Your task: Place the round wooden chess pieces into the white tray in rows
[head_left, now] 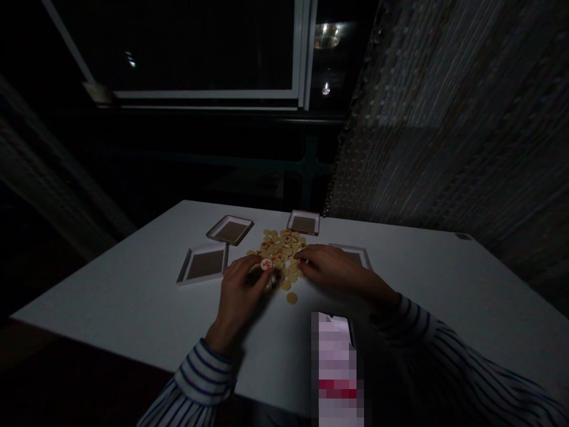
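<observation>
A heap of round, pale wooden Chinese chess pieces [288, 251] lies on the white table, some face up with red or dark characters. My left hand [240, 284] is at the heap's near left side, with one Chinese chess piece [266, 264] pinched between thumb and fingers, its red character facing me. Over the heap's right side is my right hand [329, 267], palm down, fingers bent and close together. Its fingertips reach in among the pieces, and whatever they grip is hidden. A single piece [292, 298] lies apart, nearer to me.
Around the heap are shallow open trays: two on the left [204, 264] [230, 230], one behind [304, 222], and one [355, 256] partly behind my right hand. A phone [340, 356] with a blurred screen lies in front. A bead curtain [435, 118] hangs behind the table [111, 290].
</observation>
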`<state>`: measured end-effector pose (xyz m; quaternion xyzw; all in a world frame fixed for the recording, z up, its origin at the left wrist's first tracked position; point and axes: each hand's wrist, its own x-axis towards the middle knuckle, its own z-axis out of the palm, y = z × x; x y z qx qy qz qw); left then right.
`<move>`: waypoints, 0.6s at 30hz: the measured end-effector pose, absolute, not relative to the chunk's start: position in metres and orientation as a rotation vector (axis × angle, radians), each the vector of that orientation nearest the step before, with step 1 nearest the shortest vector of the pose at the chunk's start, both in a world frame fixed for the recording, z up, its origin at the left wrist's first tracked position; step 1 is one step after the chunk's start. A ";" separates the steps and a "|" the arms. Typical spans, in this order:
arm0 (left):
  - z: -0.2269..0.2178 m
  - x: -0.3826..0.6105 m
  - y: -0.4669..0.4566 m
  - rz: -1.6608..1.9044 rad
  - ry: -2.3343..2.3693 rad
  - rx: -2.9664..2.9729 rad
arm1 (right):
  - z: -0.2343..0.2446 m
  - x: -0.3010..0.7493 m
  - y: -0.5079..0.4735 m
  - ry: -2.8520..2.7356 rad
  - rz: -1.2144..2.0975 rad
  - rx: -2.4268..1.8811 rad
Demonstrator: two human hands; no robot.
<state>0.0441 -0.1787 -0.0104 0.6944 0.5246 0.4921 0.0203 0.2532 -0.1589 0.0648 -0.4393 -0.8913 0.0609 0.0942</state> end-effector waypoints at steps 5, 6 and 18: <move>-0.008 0.056 -0.176 1.525 1.598 2.179 | 0.066 0.264 -0.160 -2.597 0.182 -1.327; -0.008 0.058 -0.176 1.520 1.591 2.185 | 0.066 0.267 -0.160 -2.580 0.182 -1.332; -0.005 0.087 -0.170 1.485 1.504 2.217 | 0.064 0.296 -0.164 -2.474 0.179 -1.390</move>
